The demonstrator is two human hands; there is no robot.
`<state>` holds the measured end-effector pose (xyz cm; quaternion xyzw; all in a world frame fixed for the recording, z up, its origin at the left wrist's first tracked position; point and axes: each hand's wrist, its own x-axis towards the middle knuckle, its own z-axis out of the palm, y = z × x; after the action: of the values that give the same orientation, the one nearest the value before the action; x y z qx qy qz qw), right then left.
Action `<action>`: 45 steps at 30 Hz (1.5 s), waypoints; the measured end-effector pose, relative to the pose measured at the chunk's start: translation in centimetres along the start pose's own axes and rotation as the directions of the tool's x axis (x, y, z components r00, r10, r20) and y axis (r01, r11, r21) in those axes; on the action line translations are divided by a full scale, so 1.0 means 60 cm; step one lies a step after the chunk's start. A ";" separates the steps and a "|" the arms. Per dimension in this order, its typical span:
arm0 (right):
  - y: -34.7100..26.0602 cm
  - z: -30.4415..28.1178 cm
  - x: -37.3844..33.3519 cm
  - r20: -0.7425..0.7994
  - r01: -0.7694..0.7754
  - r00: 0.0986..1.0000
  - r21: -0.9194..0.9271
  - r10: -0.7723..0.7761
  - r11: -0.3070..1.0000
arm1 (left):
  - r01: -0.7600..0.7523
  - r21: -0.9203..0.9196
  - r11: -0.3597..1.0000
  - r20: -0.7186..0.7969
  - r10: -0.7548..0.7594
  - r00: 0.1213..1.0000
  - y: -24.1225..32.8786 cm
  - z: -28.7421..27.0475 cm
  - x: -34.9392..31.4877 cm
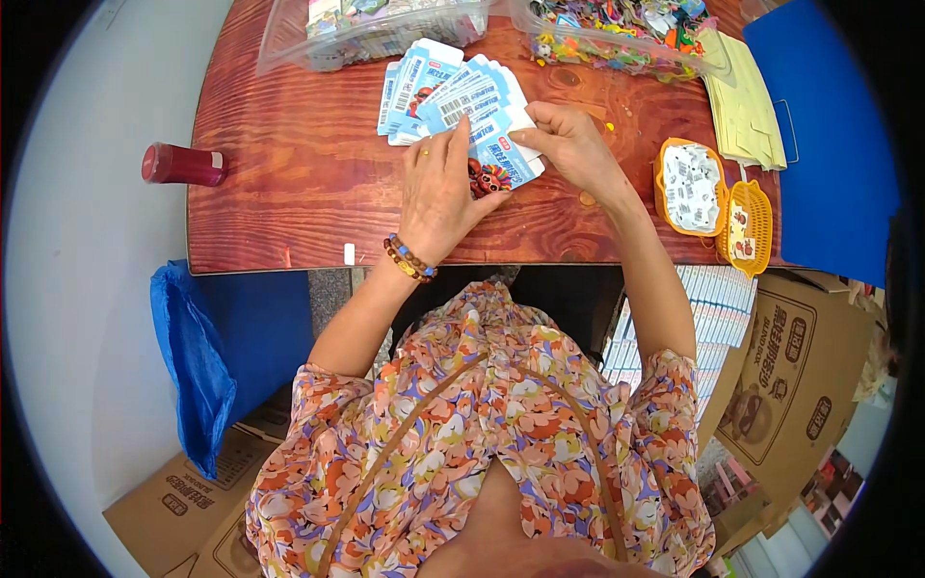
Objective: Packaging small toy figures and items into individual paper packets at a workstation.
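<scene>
A small blue-and-white printed carton (pixel 515 166) lies tilted between my hands, over the red-brown wooden table. Its lower left side is gripped by my left hand (pixel 432 193), thumb at the bottom edge and fingers along the upper side. At its upper right end, my right hand (pixel 570 144) pinches the white flap between thumb and forefinger. Just beyond, a fanned pile of flat blue-and-white cartons (pixel 409 85) overlaps on the tabletop, partly behind the held one. Beaded bracelets circle my left wrist. Whether the held carton is flat or opened out, I cannot tell.
Clear plastic bins stand at the far edge, one with packets (pixel 385 43), one with colourful trinkets (pixel 617 48). Yellow sheets (pixel 742 106) and orange baskets (pixel 665 202) are at right. A red cylindrical container (pixel 183 164) lies at left. Cardboard boxes (pixel 800 356) stand below.
</scene>
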<state>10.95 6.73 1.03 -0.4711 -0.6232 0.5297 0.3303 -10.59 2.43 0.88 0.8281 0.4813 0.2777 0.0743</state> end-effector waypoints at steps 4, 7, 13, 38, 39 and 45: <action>0.010 0.000 -0.002 -0.027 0.010 1.000 0.033 -0.009 0.999 | 0.009 0.013 1.000 -0.040 -0.008 0.999 0.015 0.002 0.004; 0.007 0.002 -0.004 -0.025 0.023 0.999 0.038 -0.022 0.999 | 0.034 -0.002 0.999 -0.034 -0.034 0.999 0.018 -0.001 0.004; 0.006 0.013 -0.037 -0.275 0.061 0.960 0.365 0.045 0.929 | 0.170 -0.292 0.941 -0.051 -0.192 0.980 0.009 0.004 0.005; 0.026 0.031 -0.095 -0.309 0.310 0.914 0.120 -0.262 0.943 | 0.281 -0.686 0.671 0.271 -0.123 0.955 0.018 -0.020 0.000; 0.022 0.028 -0.096 -0.301 0.334 0.902 0.032 -0.309 0.942 | 0.277 -0.685 0.673 0.294 -0.092 0.951 0.019 -0.027 0.005; 0.014 0.023 -0.101 -0.260 0.308 0.908 -0.116 -0.328 0.944 | 0.423 -0.796 0.434 0.430 -0.088 0.899 0.011 -0.011 -0.001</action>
<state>11.95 0.55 0.46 -0.4442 -0.6581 0.3751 0.4784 -10.48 1.94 1.68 0.6216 0.3734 0.3282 0.6053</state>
